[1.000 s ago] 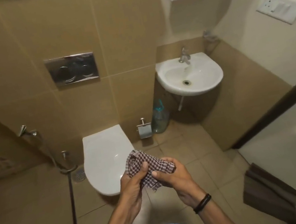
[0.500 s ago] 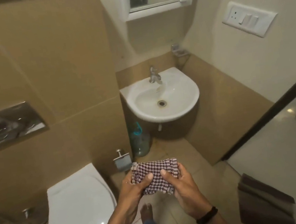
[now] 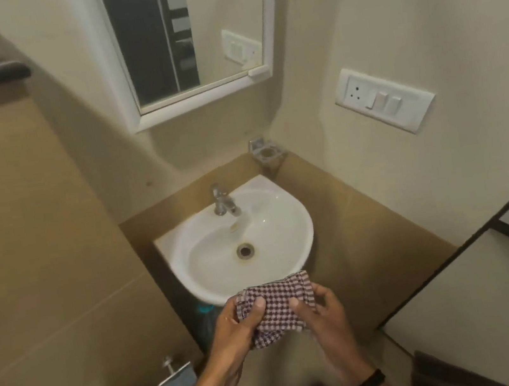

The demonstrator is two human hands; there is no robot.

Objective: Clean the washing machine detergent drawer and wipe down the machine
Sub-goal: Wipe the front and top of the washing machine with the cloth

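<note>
white corner sink [image 3: 297, 219], beige tiled wall [image 3: 21, 246]

Both forearms were seen bare, no sleeves in view, and a black band [image 3: 366, 384] was worn around the right wrist.

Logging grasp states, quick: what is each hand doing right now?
Left hand: closed on the checked cloth, thumb on top.
Right hand: closed on the same cloth, holding its right side.
</note>
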